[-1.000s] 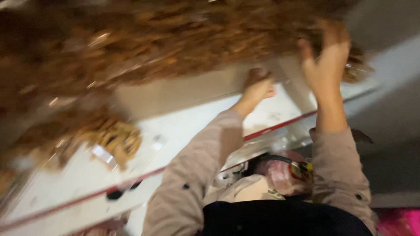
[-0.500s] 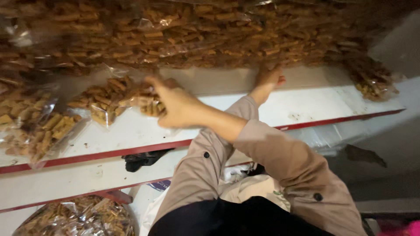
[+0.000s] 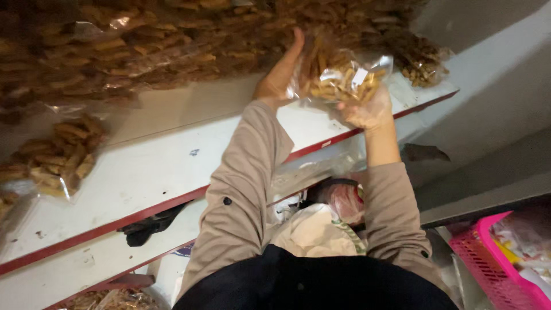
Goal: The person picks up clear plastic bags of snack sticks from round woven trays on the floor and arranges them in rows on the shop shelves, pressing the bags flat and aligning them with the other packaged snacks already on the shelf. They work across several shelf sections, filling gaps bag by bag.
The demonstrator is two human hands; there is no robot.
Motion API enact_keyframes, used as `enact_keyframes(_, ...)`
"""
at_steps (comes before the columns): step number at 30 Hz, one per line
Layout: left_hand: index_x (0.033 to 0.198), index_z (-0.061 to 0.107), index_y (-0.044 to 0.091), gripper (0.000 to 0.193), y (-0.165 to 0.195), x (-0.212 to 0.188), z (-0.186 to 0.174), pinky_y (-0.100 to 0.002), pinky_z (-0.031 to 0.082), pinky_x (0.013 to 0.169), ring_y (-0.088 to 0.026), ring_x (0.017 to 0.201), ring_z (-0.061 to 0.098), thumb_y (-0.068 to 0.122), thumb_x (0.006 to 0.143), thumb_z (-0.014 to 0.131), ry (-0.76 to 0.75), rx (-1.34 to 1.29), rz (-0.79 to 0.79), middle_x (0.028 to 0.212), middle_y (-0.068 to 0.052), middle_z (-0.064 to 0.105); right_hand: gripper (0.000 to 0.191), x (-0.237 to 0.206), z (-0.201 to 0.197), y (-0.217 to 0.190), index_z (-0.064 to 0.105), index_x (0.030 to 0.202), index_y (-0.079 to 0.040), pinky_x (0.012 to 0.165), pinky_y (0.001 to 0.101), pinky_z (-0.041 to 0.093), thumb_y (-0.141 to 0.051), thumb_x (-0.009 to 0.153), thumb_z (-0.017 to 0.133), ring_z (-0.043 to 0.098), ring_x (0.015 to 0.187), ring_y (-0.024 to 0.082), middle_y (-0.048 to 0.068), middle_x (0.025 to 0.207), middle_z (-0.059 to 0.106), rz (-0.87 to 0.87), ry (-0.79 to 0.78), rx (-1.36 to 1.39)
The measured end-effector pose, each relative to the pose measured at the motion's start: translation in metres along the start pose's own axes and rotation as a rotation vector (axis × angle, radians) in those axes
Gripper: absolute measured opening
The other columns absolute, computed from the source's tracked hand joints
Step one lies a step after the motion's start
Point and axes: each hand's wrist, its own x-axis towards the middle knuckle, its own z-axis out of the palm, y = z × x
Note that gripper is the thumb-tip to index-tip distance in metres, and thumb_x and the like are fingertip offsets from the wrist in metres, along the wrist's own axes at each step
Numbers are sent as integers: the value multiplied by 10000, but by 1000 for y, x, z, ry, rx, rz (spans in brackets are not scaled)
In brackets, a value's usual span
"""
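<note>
Both my arms, in beige sleeves, reach to a white shelf. A clear bag of brown snack sticks point(image 3: 343, 77) is held between my hands just over the shelf's right part. My left hand point(image 3: 279, 73) lies flat against the bag's left side, fingers stretched along it. My right hand point(image 3: 367, 110), in what looks like a thin clear glove, grips the bag from underneath. Behind the bag lies a long heap of similar bags point(image 3: 143, 46).
The white shelf point(image 3: 155, 172) has a red front edge. One bag of sticks point(image 3: 60, 152) lies apart at its left. A lower shelf carries a black item point(image 3: 150, 225). Plastic bags point(image 3: 321, 221) sit between my arms; a pink basket point(image 3: 499, 264) is at lower right.
My left hand has left the bags at the shelf's left and come over to the right. Both hands now hold one bag there. The view has shifted.
</note>
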Motion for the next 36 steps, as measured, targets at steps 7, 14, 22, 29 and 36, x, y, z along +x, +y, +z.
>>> enact_keyframes(7, 1173, 650, -46, 500, -64, 41, -18, -452, 589, 817, -270, 945, 714, 143, 775, 887, 354, 613, 370, 1071, -156, 735, 766, -12, -18, 17, 590, 1263, 65, 776, 383, 607, -635, 955, 624, 697, 897, 319, 236, 1128, 722, -518, 329, -57)
enact_keyframes(14, 1236, 616, 34, 559, -61, 28, 5, -358, 627, 779, -202, 939, 749, 493, 920, 647, 364, 379, -61, 1131, -134, 733, 334, -8, 3, 6, 579, 1298, -20, 885, 391, 620, -125, 995, 669, 727, 1010, 242, 101, 1147, 727, -560, 418, -611)
enact_keyframes(22, 1177, 669, 12, 305, -74, 43, -16, -343, 603, 665, -235, 868, 737, 199, 937, 697, 446, 500, 166, 1063, -158, 739, 819, -5, 38, 56, 556, 1339, 23, 1039, 522, 459, -315, 684, 913, 555, 1237, 454, 294, 1282, 599, -1056, 551, -2494)
enact_keyframes(29, 1354, 574, 54, 589, -70, 41, -15, -378, 562, 880, -252, 1106, 668, 497, 967, 554, 587, 422, 15, 1225, -136, 685, 515, 12, 58, 76, 615, 1294, 40, 962, 481, 492, -47, 796, 713, 611, 1131, 407, 252, 1197, 654, -792, 869, -2734)
enact_keyframes(36, 1433, 444, 131, 734, -75, 41, -25, -447, 585, 918, -257, 1150, 640, 668, 933, 435, 620, 472, 132, 1283, -94, 612, 218, -28, 47, -84, 685, 1041, -42, 771, 503, 509, 5, 829, 663, 658, 941, 414, 192, 993, 704, -1115, 1277, -2756)
